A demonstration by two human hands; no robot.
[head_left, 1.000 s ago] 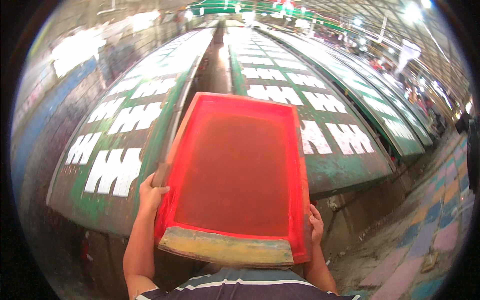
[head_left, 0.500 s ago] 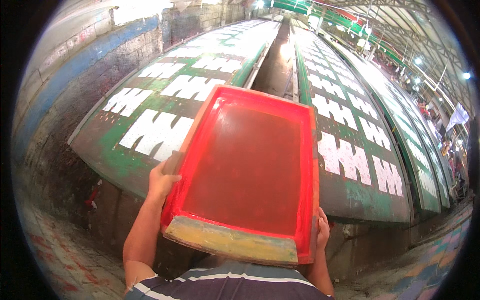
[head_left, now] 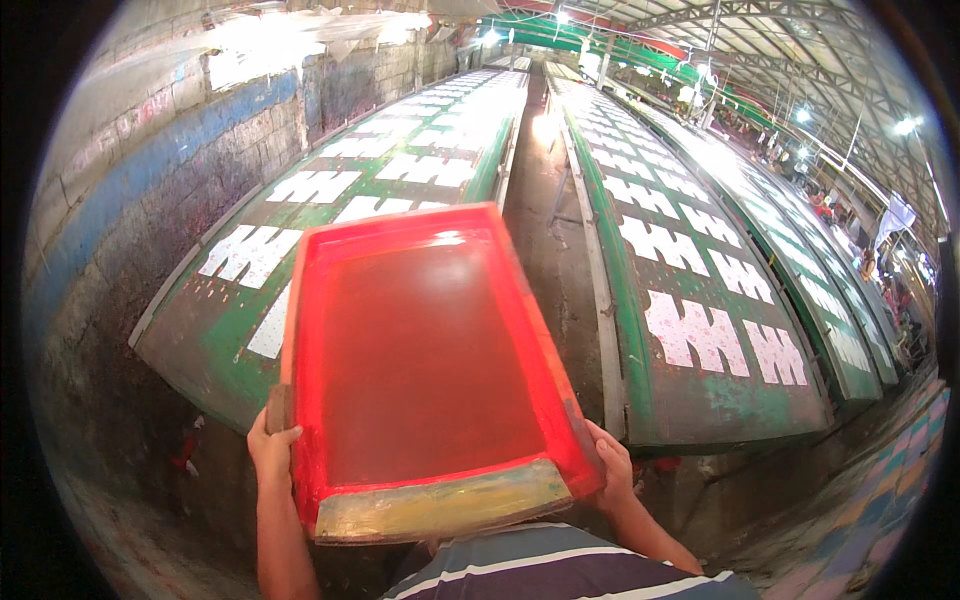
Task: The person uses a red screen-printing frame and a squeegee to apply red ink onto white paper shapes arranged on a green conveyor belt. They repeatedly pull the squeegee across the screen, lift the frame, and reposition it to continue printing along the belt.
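A screen-printing frame (head_left: 425, 350) is held up in front of my body, tilted, between both hands. Its border is bright red with wet-looking ink, its mesh brownish red, and a yellowish strip runs along the near edge. My left hand (head_left: 271, 446) grips the left side, thumb over a small brown block on the rim. My right hand (head_left: 612, 464) holds the right side near the lower corner; part of its fingers is hidden behind the frame. Under the frame's far left part, the left printing table (head_left: 190, 345) and some of its white cut fabric pieces (head_left: 247, 252) are covered.
A second long green table (head_left: 715, 405) with rows of white printed fabric pieces (head_left: 697, 333) runs away on the right, with more tables beyond. A narrow aisle (head_left: 560, 260) separates the two nearest. A block wall (head_left: 165, 160) with a blue band stands left.
The screen-printing frame has moved left in view and turned counterclockwise, both hands still on it. More of the aisle and the right table's near left edge shows.
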